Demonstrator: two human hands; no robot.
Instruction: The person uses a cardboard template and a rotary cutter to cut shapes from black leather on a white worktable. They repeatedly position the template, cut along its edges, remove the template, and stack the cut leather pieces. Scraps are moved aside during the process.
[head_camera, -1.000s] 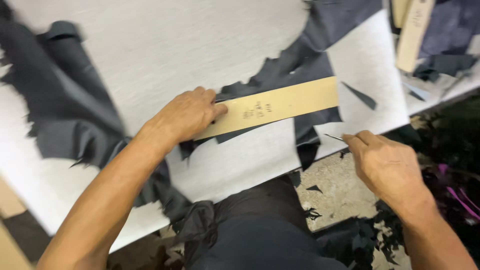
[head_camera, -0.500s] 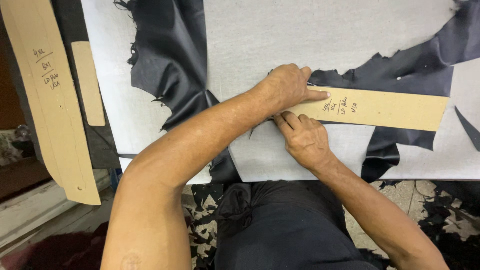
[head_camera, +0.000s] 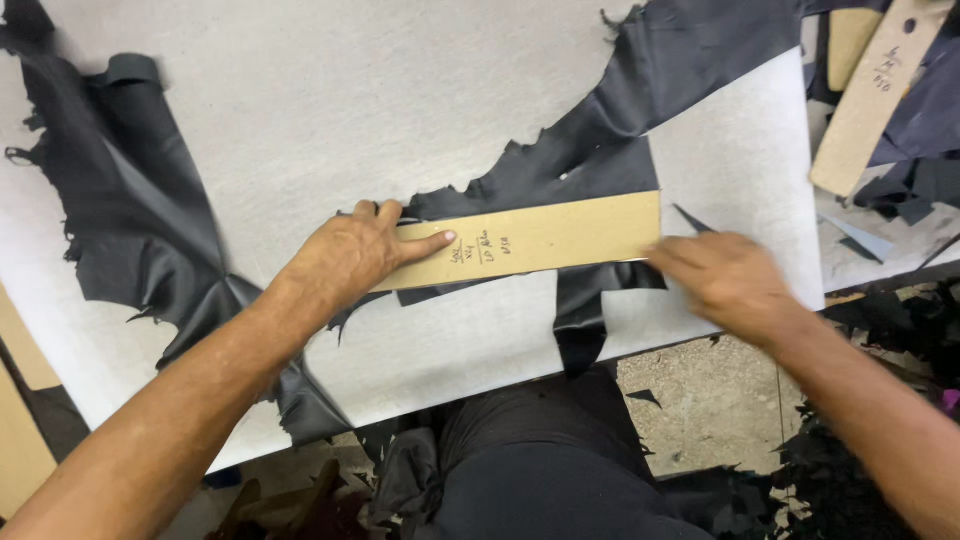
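A long tan cardboard pattern strip (head_camera: 560, 235) lies across a ragged piece of black leather (head_camera: 600, 150) on a white cutting table (head_camera: 330, 110). My left hand (head_camera: 350, 252) lies flat on the strip's left end, index finger stretched along it beside some handwriting. At the strip's right end is my right hand (head_camera: 725, 278), blurred by motion, fingers near the strip's lower right corner. Whether it holds a small tool I cannot tell.
More black leather (head_camera: 130, 200) hangs crumpled over the table's left part. Another tan pattern strip (head_camera: 865, 100) and dark scraps lie on a surface at the upper right. Black offcuts (head_camera: 860, 470) litter the concrete floor (head_camera: 700, 400) below the table edge.
The view has swung back to the right. My right hand has left the spot beside my left hand and moved to the strip's right end. The left hand stays pressed on the strip.
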